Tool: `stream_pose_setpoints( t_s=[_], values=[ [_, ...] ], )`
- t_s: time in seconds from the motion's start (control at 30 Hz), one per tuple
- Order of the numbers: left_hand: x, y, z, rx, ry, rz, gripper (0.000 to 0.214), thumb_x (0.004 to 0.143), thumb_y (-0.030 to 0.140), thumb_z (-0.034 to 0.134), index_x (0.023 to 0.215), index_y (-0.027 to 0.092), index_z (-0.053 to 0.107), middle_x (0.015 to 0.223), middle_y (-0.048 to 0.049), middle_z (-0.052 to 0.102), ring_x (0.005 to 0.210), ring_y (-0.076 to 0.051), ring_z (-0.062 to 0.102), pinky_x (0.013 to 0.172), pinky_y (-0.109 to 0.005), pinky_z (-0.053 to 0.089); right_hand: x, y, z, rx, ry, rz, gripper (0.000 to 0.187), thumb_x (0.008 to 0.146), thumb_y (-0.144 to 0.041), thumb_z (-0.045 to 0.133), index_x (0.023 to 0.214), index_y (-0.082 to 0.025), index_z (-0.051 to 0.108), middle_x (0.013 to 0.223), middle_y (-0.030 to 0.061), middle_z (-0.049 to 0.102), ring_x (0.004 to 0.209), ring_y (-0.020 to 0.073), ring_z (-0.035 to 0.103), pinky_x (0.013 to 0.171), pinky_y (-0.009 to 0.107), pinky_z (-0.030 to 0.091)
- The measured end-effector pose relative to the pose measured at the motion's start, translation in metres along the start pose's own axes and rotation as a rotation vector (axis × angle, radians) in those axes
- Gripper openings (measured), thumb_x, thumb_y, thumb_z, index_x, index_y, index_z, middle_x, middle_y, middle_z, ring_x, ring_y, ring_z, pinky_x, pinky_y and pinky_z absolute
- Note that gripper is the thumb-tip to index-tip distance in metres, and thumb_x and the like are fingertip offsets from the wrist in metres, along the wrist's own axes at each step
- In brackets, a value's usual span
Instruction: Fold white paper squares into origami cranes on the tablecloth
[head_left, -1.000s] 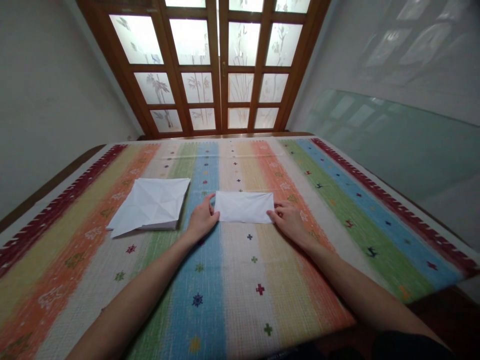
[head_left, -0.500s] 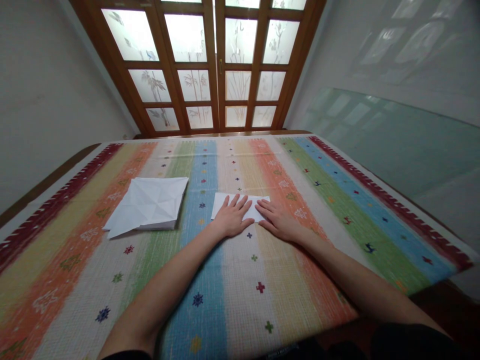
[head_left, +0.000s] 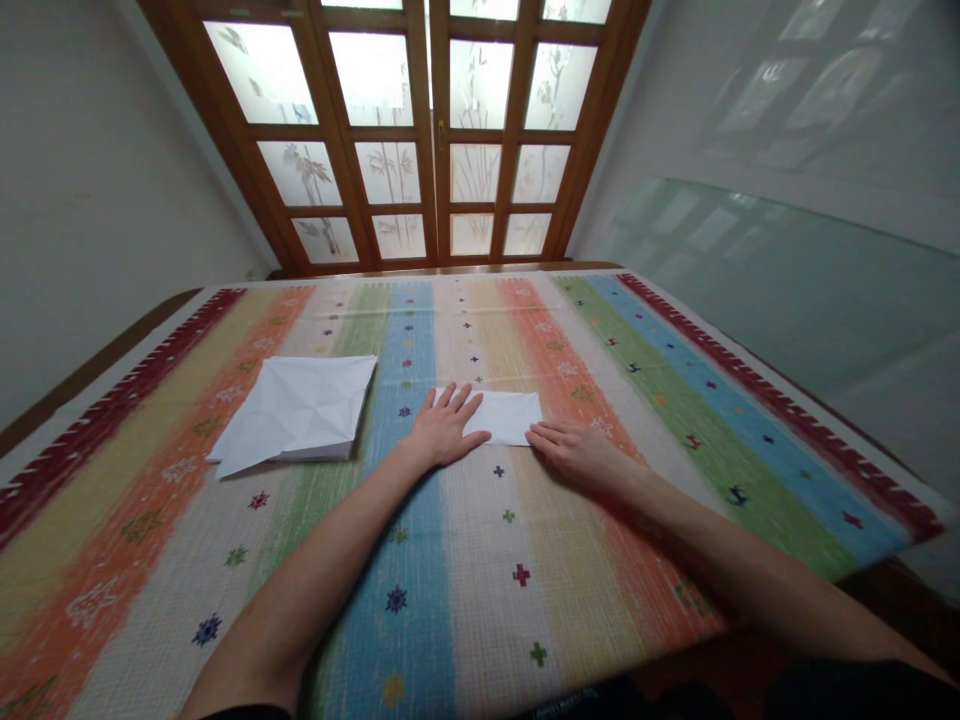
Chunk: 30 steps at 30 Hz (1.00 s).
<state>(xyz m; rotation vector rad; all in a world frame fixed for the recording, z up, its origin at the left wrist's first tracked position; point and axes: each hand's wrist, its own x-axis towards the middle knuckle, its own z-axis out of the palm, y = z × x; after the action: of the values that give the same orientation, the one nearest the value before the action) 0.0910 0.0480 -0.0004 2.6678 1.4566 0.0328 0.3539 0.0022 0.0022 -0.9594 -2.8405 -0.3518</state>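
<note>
While the left hand [head_left: 446,430] lies flat on the left part of the folded white paper [head_left: 508,415], its grip is wide open — fingers spread, nothing clasped. Right hand [head_left: 574,452] is at the paper's near right corner, fingers together (can't tell whether that grip pinches the edge). Paper lies flat on the striped cloth [head_left: 487,560], around mid-tabletop [head_left: 169,304]. Off to the left, well apart — a larger creased white sheet [head_left: 304,405], one corner jutting nearward. Beyond: wooden doors [head_left: 430,190] with frosted panes.
</note>
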Motion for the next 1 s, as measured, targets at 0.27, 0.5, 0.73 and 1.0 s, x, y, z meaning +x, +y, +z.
stream_pose_setpoints(
  t_s=[0.27, 0.5, 0.73, 1.0],
  values=[
    [-0.01, 0.012, -0.012, 0.079, 0.183, 0.13, 0.065, 0.09, 0.057, 0.044, 0.141, 0.018, 0.043, 0.153, -0.016, 0.036, 0.141, -0.036, 0.03, 0.112, -0.056, 0.021, 0.013, -0.009, -0.008, 0.049, -0.003, 0.117, 0.02, 0.089, -0.007, 0.049, 0.088, -0.016, 0.067, 0.083, 0.0094, 0.072, 0.075, 0.0205, 0.066, 0.071, 0.032, 0.048],
    [-0.029, 0.029, -0.015, 0.222, 0.152, 0.361, 0.022, 0.095, 0.02, 0.043, 0.096, 0.012, 0.064, 0.089, -0.0127, 0.068, 0.086, -0.024, 0.062, 0.073, -0.035, 0.044, 0.041, -0.038, -0.004, 0.274, 0.295, 0.125, 0.021, 0.095, -0.022, 0.049, 0.085, -0.017, 0.066, 0.075, 0.0056, 0.07, 0.068, 0.0179, 0.063, 0.066, 0.03, 0.044],
    [-0.046, 0.007, -0.009, 0.161, 0.173, 0.31, 0.017, 0.092, 0.013, 0.048, 0.087, 0.014, 0.065, 0.081, -0.0091, 0.067, 0.077, -0.02, 0.061, 0.062, -0.029, 0.043, 0.042, -0.033, 0.008, 0.45, 0.246, 0.147, 0.016, 0.09, -0.018, 0.052, 0.093, -0.019, 0.068, 0.094, 0.0078, 0.072, 0.089, 0.0204, 0.064, 0.08, 0.034, 0.05],
    [-0.041, -0.002, -0.01, -0.228, 0.258, 0.064, 0.027, 0.094, 0.031, 0.049, 0.084, 0.017, 0.07, 0.083, -0.0075, 0.071, 0.083, -0.02, 0.065, 0.076, -0.031, 0.048, 0.045, -0.026, 0.006, 0.469, 0.213, 0.475, 0.022, 0.094, -0.028, 0.049, 0.091, -0.019, 0.069, 0.086, 0.0082, 0.072, 0.082, 0.0211, 0.066, 0.074, 0.033, 0.05]
  ],
)
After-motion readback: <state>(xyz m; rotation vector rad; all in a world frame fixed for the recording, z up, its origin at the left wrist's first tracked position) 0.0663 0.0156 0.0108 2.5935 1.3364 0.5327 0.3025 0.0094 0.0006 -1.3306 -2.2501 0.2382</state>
